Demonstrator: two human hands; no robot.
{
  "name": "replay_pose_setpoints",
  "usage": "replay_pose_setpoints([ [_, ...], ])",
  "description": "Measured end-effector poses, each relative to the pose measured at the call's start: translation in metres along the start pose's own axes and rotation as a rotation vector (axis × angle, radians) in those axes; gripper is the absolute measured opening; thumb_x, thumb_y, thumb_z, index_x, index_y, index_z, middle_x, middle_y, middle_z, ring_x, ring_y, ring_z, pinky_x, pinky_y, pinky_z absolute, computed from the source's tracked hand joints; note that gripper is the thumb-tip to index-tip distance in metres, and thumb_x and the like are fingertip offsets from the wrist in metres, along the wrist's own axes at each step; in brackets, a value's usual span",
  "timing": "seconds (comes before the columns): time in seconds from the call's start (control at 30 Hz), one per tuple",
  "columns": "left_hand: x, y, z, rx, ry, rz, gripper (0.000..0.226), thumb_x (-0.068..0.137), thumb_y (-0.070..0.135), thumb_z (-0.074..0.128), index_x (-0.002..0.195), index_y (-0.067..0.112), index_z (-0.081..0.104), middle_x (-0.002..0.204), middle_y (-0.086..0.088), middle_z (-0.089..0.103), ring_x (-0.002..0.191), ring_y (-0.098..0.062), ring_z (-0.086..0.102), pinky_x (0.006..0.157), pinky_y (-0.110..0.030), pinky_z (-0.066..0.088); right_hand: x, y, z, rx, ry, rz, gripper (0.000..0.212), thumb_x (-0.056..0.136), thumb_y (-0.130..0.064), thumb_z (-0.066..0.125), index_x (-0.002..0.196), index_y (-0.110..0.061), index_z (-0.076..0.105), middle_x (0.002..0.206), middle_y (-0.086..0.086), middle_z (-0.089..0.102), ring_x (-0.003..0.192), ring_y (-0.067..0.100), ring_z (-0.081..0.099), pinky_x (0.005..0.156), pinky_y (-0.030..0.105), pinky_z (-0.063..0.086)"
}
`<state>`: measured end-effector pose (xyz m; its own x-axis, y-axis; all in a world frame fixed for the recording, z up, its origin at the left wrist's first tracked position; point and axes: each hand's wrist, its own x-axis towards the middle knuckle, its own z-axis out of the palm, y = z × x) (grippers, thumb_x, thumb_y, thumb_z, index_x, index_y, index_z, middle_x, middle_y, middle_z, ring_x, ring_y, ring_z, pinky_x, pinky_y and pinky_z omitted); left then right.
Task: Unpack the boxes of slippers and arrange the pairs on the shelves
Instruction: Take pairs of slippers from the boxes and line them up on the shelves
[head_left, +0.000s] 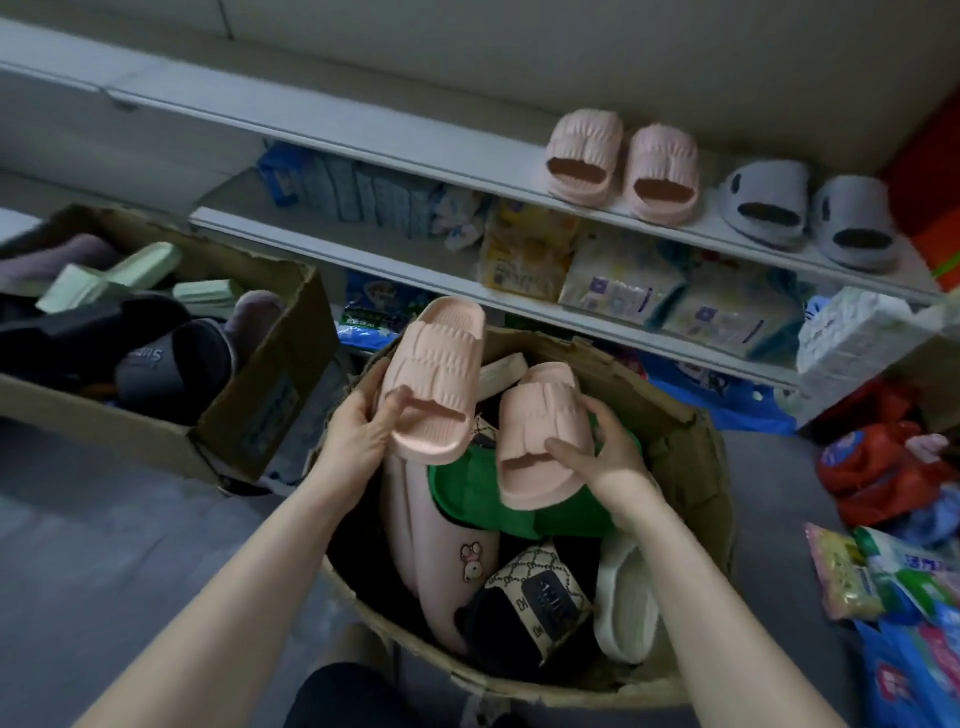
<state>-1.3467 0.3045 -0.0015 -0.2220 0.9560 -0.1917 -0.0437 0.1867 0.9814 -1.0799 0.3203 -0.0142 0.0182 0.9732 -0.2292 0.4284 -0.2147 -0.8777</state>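
Left hand (358, 431) and right hand (608, 452) clamp fingers on 2 pink slippers (431, 374); probably light, squashy foam; shelf (467, 171) at 1 o'clock.

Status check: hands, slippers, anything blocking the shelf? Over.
Left hand grips one pink slipper, right hand grips its mate, both over the open box. Pink pair and grey pair already on upper shelf. Nothing seen blocking it.

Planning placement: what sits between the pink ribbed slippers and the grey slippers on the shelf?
Nothing: head view shows only narrow bare white shelf between pink ribbed slippers and grey slippers.
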Motion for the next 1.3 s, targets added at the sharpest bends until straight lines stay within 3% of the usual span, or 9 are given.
replay_pose_setpoints([
  [0.2, 0.039, 0.042, -0.020, -0.072, 0.059, 0.109, 0.050, 0.096, 0.028, 0.056, 0.144, 0.025, 0.042, 0.134, 0.003, 0.056, 0.121, -0.015, 0.056, 0.107, -0.043, 0.043, 0.004, -0.075, -0.057, 0.198, -0.147, -0.184, 0.064, 0.064, -0.027, 0.084, 0.122, -0.039, 0.061, 0.116, -0.006, 0.070, 0.110, 0.017, 0.065, 0.083, 0.024, 0.055],
  [0.3, 0.081, 0.071, -0.028, -0.107, 0.059, 0.186, 0.048, 0.096, 0.025, 0.056, 0.142, 0.022, 0.046, 0.130, 0.001, 0.060, 0.117, -0.014, 0.059, 0.103, -0.038, 0.046, 0.032, -0.117, -0.058, 0.311, -0.049, -0.252, 0.075, 0.059, -0.041, 0.088, 0.128, -0.032, 0.060, 0.118, -0.001, 0.070, 0.107, 0.017, 0.067, 0.086, 0.030, 0.057],
  [0.5, 0.185, 0.134, -0.049, -0.010, -0.069, 0.284, 0.026, 0.090, 0.038, 0.060, 0.116, 0.036, 0.060, 0.111, 0.004, 0.066, 0.104, -0.023, 0.063, 0.083, -0.032, 0.054, 0.132, -0.192, -0.004, 0.333, 0.102, -0.272, 0.054, 0.086, -0.014, 0.072, 0.135, -0.025, 0.053, 0.127, -0.006, 0.062, 0.115, 0.012, 0.060, 0.095, 0.038, 0.053],
  [0.63, 0.255, 0.156, -0.058, 0.035, -0.127, 0.200, 0.052, 0.097, 0.029, 0.054, 0.145, 0.016, 0.039, 0.136, -0.006, 0.052, 0.113, -0.023, 0.058, 0.080, -0.032, 0.054, 0.190, -0.226, 0.029, 0.322, 0.181, -0.218, 0.055, 0.088, -0.013, 0.070, 0.139, -0.020, 0.050, 0.125, -0.006, 0.056, 0.116, 0.012, 0.054, 0.080, 0.020, 0.049],
  [0.77, 0.304, 0.162, -0.053, 0.220, -0.133, 0.191, 0.059, 0.096, 0.030, 0.055, 0.148, 0.013, 0.034, 0.143, -0.012, 0.047, 0.120, -0.028, 0.054, 0.099, -0.045, 0.048, 0.233, -0.241, 0.043, 0.134, 0.243, -0.142, 0.048, 0.092, -0.026, 0.066, 0.137, -0.022, 0.049, 0.128, -0.001, 0.056, 0.115, 0.017, 0.054, 0.088, 0.031, 0.048],
  [0.93, 0.339, 0.167, -0.042, 0.707, 0.010, 0.501, 0.056, 0.092, 0.040, 0.058, 0.141, 0.013, 0.049, 0.138, -0.017, 0.053, 0.120, -0.036, 0.054, 0.103, -0.046, 0.044, 0.255, -0.255, 0.059, -0.427, 0.459, -0.121, 0.042, 0.100, -0.037, 0.047, 0.140, -0.024, 0.044, 0.136, 0.004, 0.055, 0.120, 0.022, 0.054, 0.095, 0.035, 0.047],
  [1.0, 0.339, 0.166, -0.037, 0.762, -0.001, 0.685, 0.061, 0.092, 0.045, 0.057, 0.144, 0.015, 0.044, 0.149, -0.016, 0.039, 0.134, -0.034, 0.039, 0.111, -0.045, 0.034, 0.253, -0.254, 0.067, -0.538, 0.485, -0.273, 0.051, 0.101, -0.039, 0.045, 0.149, -0.028, 0.032, 0.151, 0.005, 0.038, 0.135, 0.023, 0.039, 0.106, 0.037, 0.037],
  [1.13, 0.337, 0.150, -0.032, 0.982, -0.293, 0.862, 0.094, 0.077, 0.075, 0.044, 0.152, 0.021, 0.024, 0.160, -0.017, 0.009, 0.147, -0.037, 0.009, 0.118, -0.051, 0.016, 0.257, -0.244, 0.082, -0.758, 0.314, -0.354, 0.063, 0.098, -0.054, 0.038, 0.154, -0.040, 0.011, 0.164, -0.006, -0.008, 0.151, 0.023, 0.001, 0.119, 0.047, 0.013],
  [1.3, 0.358, 0.160, -0.028, 1.039, -0.356, 0.836, 0.093, 0.078, 0.071, 0.041, 0.154, 0.023, 0.014, 0.162, -0.013, -0.001, 0.148, -0.035, -0.002, 0.119, -0.043, 0.003, 0.281, -0.243, 0.084, -0.802, 0.335, -0.307, 0.063, 0.100, -0.053, 0.034, 0.154, -0.040, 0.006, 0.163, -0.003, -0.018, 0.151, 0.027, -0.005, 0.121, 0.049, 0.010],
])
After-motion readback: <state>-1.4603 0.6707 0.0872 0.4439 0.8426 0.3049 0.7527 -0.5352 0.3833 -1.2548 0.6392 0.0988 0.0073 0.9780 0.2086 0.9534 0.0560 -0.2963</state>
